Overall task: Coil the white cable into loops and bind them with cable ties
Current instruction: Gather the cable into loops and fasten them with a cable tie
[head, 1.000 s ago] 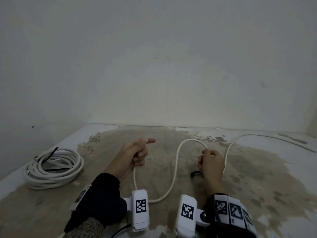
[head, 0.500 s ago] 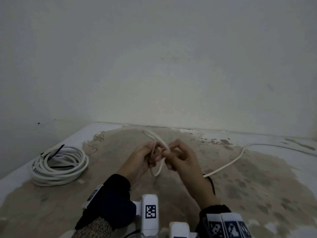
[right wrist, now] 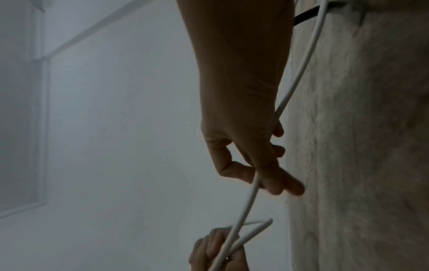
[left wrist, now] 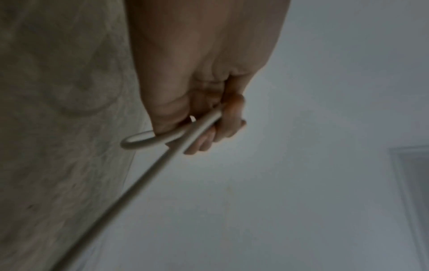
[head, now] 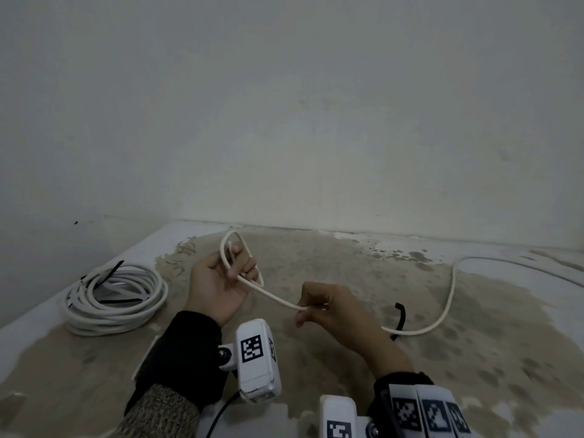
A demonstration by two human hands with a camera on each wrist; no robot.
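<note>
My left hand (head: 221,279) grips a small loop of the white cable (head: 271,297) above the stained floor; the loop (head: 235,245) rises past its fingers. In the left wrist view the curled fingers (left wrist: 209,135) hold the cable (left wrist: 148,179) where the strands cross. My right hand (head: 322,306) pinches the same cable a little to the right and lower. The right wrist view shows thumb and forefinger (right wrist: 241,172) closed on the cable (right wrist: 249,199). From there the cable trails right across the floor (head: 448,298). A black cable tie (head: 398,320) lies on the floor right of my right hand.
A finished coil of white cable (head: 113,298), bound with black ties, lies at the left by the wall. A pale wall (head: 316,121) rises behind the floor's far edge. The brown stained patch of floor (head: 474,358) spreads to the right.
The hands met with the cable folded into a loop, then parted. My left hand now keeps the loop while my right hand has slid right and down along the cable.
</note>
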